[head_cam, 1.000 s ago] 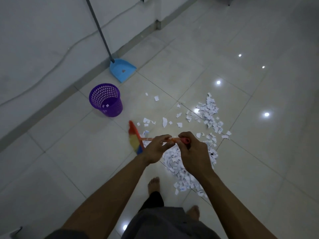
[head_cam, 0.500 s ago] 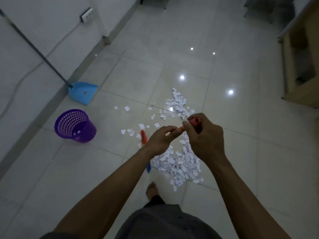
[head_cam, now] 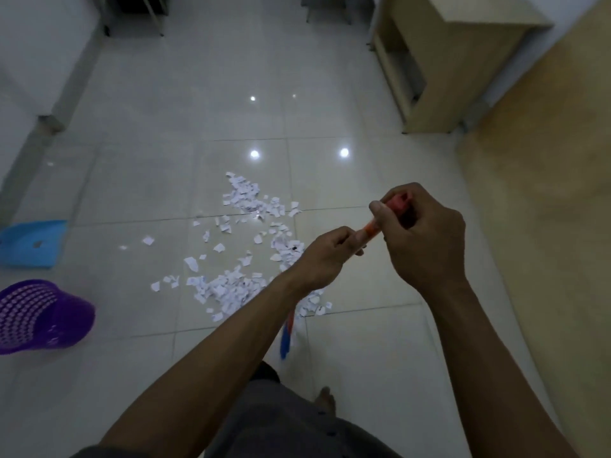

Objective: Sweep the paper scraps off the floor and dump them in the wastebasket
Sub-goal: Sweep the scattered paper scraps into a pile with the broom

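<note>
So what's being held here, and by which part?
The broom, by the upper end of its stick: right hand grips the top, left hand just below it.

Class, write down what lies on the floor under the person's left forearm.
Showing at its edge are paper scraps and the broom's red-and-blue bristles; the forearm covers the rest of both.

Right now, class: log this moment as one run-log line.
left hand: grips broom handle | right hand: grips its top end | scraps: scattered on floor | dustpan, wastebasket: at left, unheld
</note>
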